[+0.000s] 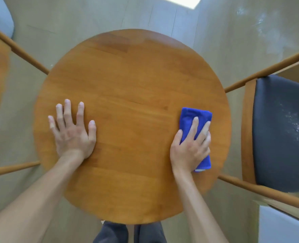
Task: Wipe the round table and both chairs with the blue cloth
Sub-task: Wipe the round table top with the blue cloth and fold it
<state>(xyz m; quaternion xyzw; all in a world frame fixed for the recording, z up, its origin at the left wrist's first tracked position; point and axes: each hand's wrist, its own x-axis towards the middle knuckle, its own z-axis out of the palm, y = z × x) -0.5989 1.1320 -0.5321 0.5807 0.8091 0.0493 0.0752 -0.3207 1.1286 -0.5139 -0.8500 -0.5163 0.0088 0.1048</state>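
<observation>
Round table below me; left hand spread flat, bracing; right hand fingers straight, pressing folded blue cloth; cloth soft, light, likely bunches; palm down mid-fold

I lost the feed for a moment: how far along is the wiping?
Nothing looks finished. In hand: the right hand presses the blue cloth flat on the right side of the round table, while the left hand rests flat on it. Left: both chairs; the right chair's dark seat shows whitish specks.
</observation>
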